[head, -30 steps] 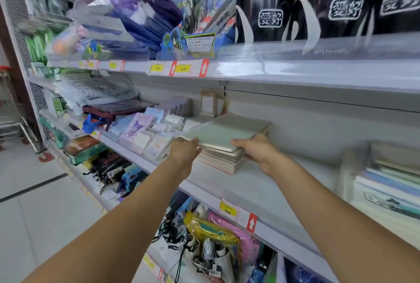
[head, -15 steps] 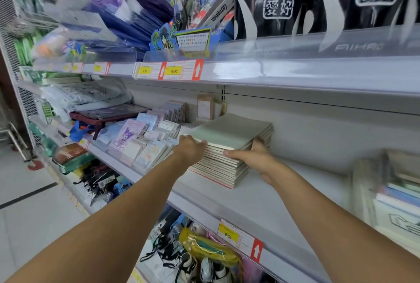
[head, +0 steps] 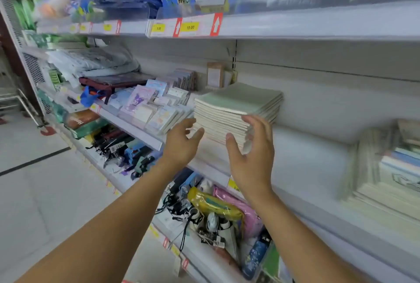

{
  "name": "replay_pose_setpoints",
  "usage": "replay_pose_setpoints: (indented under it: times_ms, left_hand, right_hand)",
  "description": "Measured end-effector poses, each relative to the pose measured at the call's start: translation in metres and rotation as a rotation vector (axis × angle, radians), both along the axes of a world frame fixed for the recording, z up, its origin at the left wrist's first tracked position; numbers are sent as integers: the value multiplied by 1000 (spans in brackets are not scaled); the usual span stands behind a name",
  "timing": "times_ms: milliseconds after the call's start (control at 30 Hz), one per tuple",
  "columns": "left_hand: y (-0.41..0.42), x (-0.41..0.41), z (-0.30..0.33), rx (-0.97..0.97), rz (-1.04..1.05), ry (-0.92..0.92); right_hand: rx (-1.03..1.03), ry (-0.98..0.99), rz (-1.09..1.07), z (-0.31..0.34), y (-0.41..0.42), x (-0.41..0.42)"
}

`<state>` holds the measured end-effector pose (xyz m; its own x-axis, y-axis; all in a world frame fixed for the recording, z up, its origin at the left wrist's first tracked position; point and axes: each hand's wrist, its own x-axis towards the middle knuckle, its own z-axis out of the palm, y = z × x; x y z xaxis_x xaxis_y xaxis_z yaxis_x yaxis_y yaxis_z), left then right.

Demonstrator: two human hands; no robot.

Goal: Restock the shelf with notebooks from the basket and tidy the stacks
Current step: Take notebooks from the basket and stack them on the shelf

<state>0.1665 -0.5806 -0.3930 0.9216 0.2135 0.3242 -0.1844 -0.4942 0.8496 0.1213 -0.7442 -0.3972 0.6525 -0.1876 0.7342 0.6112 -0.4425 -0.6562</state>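
The notebook stack [head: 236, 110] sits just beyond both empty, spread hands, right hand [head: 252, 157] nearer its front corner than left hand [head: 181, 144].

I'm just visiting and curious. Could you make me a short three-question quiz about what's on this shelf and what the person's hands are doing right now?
1. True or false: both hands grip the stack of pale green notebooks.
2. What lies directly left of that stack? A) small cartoon notepads B) black bags C) nothing
3. Which hand is nearer the stack's right front corner?

Key
1. False: the left hand and right hand are both open, just in front of the stack.
2. A, the cartoon notepads.
3. The right hand.
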Motion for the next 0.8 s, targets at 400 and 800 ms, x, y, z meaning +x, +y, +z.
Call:
replay_pose_setpoints:
  times_ms: [400,800]
  left_hand:
    - [121,-336,-314,-622,974,795]
    - [126,-346,-325,-1260,686,768]
  right_hand:
    - [-626,1429,629,-375,102,-155]
    - [-404,1396,737,-305,109,-156]
